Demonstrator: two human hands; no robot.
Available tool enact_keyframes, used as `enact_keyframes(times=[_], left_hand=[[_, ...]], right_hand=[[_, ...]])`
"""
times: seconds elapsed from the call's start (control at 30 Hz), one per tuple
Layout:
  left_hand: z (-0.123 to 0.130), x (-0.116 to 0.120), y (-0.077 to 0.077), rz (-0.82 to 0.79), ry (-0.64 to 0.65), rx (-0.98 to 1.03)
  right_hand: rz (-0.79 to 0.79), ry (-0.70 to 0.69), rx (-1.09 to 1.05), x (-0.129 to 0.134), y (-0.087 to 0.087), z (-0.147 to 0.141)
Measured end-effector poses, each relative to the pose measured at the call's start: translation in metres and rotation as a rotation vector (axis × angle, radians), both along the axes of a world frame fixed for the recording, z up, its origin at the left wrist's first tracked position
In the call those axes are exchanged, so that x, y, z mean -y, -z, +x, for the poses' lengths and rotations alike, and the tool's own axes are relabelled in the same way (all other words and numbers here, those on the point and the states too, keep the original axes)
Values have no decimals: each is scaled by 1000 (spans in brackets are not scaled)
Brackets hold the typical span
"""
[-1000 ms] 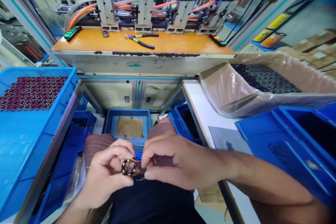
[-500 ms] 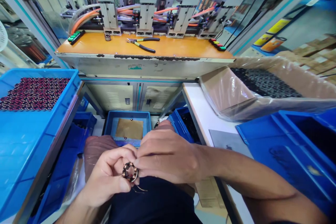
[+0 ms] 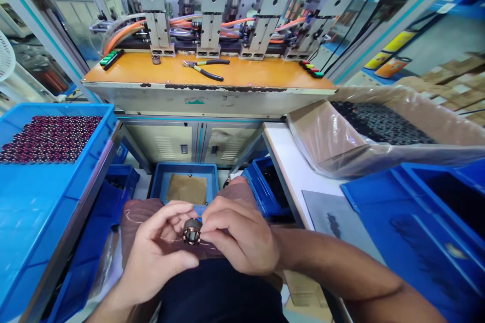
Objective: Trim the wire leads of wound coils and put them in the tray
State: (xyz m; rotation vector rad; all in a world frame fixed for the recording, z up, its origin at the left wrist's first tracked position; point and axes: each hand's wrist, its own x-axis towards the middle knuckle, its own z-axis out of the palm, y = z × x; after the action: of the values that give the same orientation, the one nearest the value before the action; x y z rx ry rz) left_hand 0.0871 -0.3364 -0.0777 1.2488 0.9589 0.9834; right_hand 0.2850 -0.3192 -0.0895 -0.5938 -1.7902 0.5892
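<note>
Ring (image 3: pixel 193 225) has tipped; left thumb (image 3: pixel 184 261) now clear. Left hand (image 3: pixel 153 252) cups loosely, half-spread; right hand (image 3: pixel 244 239) pinches its right edge, over the lap (image 3: pixel 138 209). Likely light, stiff: grip outer band.

The orange bench top (image 3: pixel 257 74) carries pliers (image 3: pixel 194 65) and a small cylindrical part (image 3: pixel 156 59).

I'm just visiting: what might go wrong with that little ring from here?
It might slip: the right-hand grip seems to pinch only its side, while the left-hand grip is open, its thumb clear of the wound ring.

The thin wire trailing loose near it could snag on a finger or bend.

If dropped, it could land on the lap, or perhaps bounce toward the blue tray below.
</note>
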Motion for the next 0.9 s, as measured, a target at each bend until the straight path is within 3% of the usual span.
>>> enact_keyframes(times=[0.13,0.23,0.33,0.47,0.63,0.8,0.9], left_hand=[[-7,4,-2,-91,120,-89],[-5,7,-2,-48,46,-69],[-1,8,0,22,-7,28],[0,8,4,110,23,177],[-2,6,7,-33,66,423],[-2,2,3,-223,245,151],[1,4,0,-199,216,91]], right_hand=[[24,23,-9,2,3,-3],[-9,57,-23,4,4,-4],[-59,111,-24,6,5,-5],[-123,128,-55,6,3,-6],[-5,46,-95,6,2,-3],[131,93,-46,4,4,-2],[157,115,9,3,3,-1]])
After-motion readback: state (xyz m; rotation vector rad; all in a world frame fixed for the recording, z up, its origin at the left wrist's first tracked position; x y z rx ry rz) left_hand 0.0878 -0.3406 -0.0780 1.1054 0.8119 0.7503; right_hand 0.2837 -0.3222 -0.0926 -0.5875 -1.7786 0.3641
